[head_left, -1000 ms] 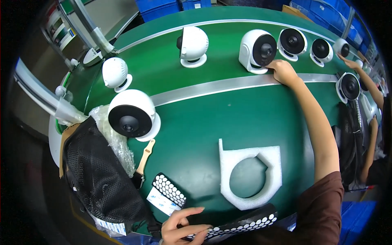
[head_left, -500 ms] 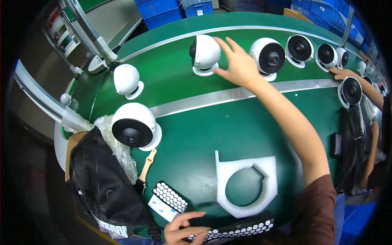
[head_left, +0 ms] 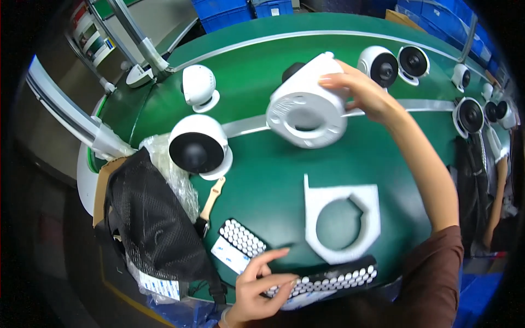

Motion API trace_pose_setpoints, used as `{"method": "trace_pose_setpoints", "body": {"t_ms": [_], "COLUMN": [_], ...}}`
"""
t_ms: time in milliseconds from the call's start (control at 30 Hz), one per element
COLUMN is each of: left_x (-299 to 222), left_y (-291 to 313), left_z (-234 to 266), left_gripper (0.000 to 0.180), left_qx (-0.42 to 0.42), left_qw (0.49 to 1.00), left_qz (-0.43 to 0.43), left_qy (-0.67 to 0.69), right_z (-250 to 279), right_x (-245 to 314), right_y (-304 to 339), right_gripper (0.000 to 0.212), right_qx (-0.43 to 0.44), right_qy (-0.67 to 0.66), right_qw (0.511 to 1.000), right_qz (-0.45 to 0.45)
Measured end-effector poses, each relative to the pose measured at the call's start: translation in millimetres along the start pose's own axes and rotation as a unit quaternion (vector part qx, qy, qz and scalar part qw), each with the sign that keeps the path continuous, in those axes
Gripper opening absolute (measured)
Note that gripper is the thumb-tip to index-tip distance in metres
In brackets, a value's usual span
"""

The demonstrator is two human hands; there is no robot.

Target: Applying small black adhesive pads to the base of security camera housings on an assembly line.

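Note:
My right hand [head_left: 367, 94] grips a white ball-shaped camera [head_left: 309, 106] in the air. The camera is tilted, so the underside of its round base, with a recess in the middle, faces me; part of its black front shows behind. My left hand [head_left: 261, 288] is low on the bench with curled fingers, its fingertips on the left end of a black strip of white round pads [head_left: 336, 279]. A shorter strip of white round pads [head_left: 242, 237] lies just beyond this hand. Between my arms sits a white foam holder [head_left: 317, 218] with a round opening.
Another white camera [head_left: 199, 147] stands at the left, with one [head_left: 198, 87] behind it on the green belt [head_left: 246, 60]. Several more stand at the right. A black mesh bag [head_left: 156, 229] and a watch strap [head_left: 213, 198] lie left. A co-worker's arm [head_left: 496, 202] shows far right.
My right hand has taken hold of the camera on the belt, lifted it toward me and tipped its base up. The left hand stays at the strip. The whole view has shifted slightly.

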State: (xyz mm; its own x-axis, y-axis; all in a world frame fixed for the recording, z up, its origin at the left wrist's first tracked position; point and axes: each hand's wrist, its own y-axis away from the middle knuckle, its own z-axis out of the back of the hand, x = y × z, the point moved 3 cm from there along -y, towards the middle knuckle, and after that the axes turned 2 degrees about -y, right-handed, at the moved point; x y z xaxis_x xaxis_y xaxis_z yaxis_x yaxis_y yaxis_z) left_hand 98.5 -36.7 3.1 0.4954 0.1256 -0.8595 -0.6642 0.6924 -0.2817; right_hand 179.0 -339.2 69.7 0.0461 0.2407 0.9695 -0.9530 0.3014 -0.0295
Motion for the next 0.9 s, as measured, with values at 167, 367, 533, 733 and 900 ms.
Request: {"method": "trace_pose_setpoints", "body": {"t_ms": [167,367,533,733,900], "left_x": [-18,-40,-34,-40,-50], "left_y": [4,-5,-9,2,15], "left_z": [-14,-28,-45,-36,-17], "left_gripper": [0.016,0.012,0.008,0.008,0.011], "left_qx": [0.03,0.03,-0.001,-0.016,-0.026], "left_qw": [0.993,0.983,0.989,0.989,0.986], "left_qz": [-0.07,-0.108,-0.126,-0.097,-0.092], "left_qy": [-0.095,-0.144,-0.077,-0.111,-0.136], "right_z": [8,-19,-8,-26,-62], "right_x": [-16,-5,-12,21,5], "right_y": [97,139,142,237,268], "right_gripper": [0.05,0.055,0.047,0.065,0.028], "right_qx": [0.167,0.062,0.039,-0.192,-0.019], "right_qy": [-0.079,0.417,0.282,0.279,0.172], "right_qw": [0.978,0.906,0.959,0.882,0.969], "right_qz": [-0.102,-0.029,0.003,0.327,0.177]}}
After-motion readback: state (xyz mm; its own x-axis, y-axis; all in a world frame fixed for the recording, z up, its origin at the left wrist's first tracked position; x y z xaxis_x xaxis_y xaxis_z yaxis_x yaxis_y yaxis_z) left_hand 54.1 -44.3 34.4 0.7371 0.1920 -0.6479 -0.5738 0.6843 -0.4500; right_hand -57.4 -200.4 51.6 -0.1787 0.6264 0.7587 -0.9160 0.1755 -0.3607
